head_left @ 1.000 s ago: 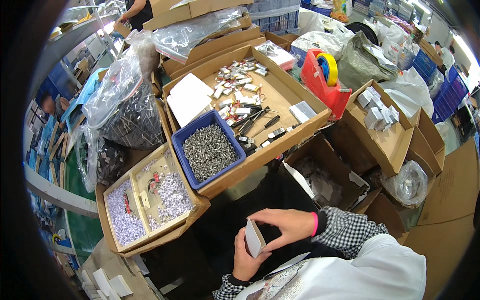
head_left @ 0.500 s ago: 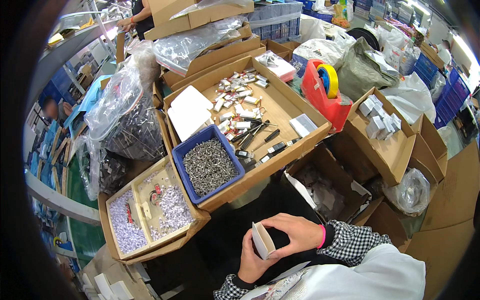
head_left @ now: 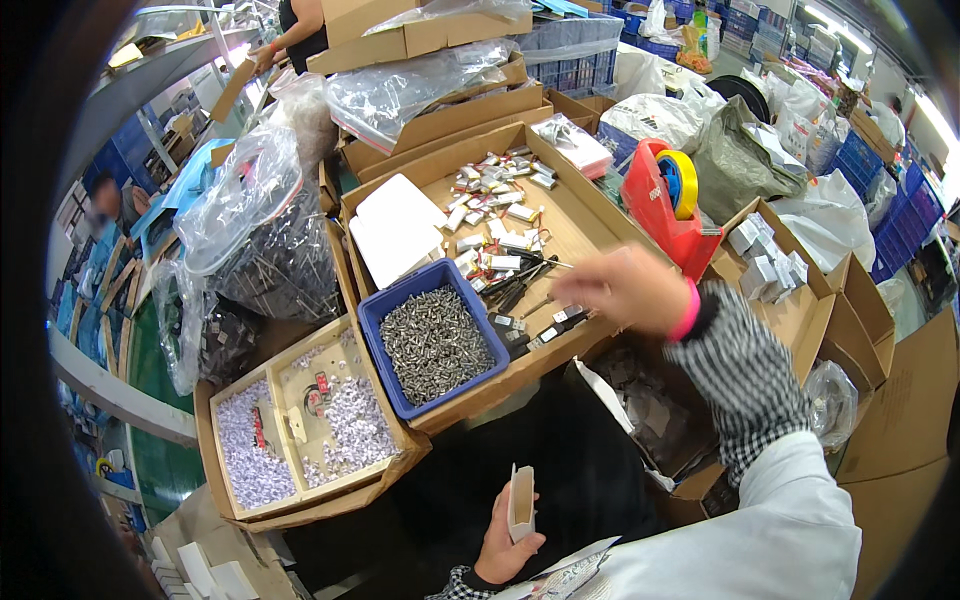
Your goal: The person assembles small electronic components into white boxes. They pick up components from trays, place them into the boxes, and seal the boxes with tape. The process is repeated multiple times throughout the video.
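A blue bin (head_left: 462, 391) full of small metal parts (head_left: 437, 345) sits over the near left corner of a shallow box (head_left: 590, 225). Beside it in that box lie white sheets (head_left: 392, 230), a scatter of silver packs (head_left: 515, 212) with thin coloured wires, and some black tools (head_left: 512, 297). To the left, a divided wooden tray (head_left: 288, 428) carries pale bits (head_left: 360, 420) on both sides. Past the right side of the shallow box stands a red dispenser (head_left: 650, 200) with a yellow roll (head_left: 682, 185), and next to that a carton (head_left: 803, 325) with light grey blocks (head_left: 768, 258). The right forearm cuts across in front of this carton and hides part of it.

The tabletop (head_left: 590, 440) nearest the person is black. Behind, the room is crowded with bags, blue crates and stacked cardboard; a co-worker's arm (head_left: 300, 32) shows at the upper left.

The left hand (head_left: 503, 548) grips a slim white box (head_left: 521, 505), its fingers closed around the sides, one end open toward me, low above the black surface. The right hand (head_left: 630, 290) is over the near right edge of the shallow box, blurred; I cannot tell whether its fingers are open or holding anything.
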Tool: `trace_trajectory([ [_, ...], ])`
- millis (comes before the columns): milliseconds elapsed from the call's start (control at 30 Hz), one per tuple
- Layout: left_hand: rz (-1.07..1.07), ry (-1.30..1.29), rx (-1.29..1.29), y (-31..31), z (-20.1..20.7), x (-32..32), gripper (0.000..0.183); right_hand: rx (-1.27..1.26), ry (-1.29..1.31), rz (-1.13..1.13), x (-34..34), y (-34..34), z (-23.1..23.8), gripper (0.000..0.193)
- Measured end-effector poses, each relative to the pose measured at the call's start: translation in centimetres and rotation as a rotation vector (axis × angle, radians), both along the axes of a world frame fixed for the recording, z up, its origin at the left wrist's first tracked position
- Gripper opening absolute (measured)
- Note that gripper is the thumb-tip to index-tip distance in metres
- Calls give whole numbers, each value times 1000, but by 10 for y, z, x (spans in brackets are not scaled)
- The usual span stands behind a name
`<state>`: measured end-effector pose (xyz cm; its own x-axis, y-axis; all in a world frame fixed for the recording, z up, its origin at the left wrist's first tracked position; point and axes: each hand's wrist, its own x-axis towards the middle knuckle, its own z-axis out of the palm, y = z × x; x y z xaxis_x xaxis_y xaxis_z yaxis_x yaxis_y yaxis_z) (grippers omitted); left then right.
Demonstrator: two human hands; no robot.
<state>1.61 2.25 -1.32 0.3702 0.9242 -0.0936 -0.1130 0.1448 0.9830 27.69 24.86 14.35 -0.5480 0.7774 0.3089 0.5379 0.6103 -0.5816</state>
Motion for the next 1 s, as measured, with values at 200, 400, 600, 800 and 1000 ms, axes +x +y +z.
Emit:
trace_trajectory([
  [200, 14, -270, -291, -5, -8, -7, 105, -17, -434, -231, -21, 119, -8, 23],
  [400, 25, -330, -314, -4, -9, -13, 111, -179, -518, -161, -39, 143, -26, 35],
  [600, 3, -289, -331, 1, -13, -17, 109, -8, -733, -148, -10, 127, -2, 19],
  [800, 2, -326, -367, 6, -8, -14, 109, -109, -1213, -153, 14, 85, 4, 21],
  [1000, 24, -333, -362, 8, -4, -13, 111, -14, -1141, -87, 27, 68, 0, 23],
])
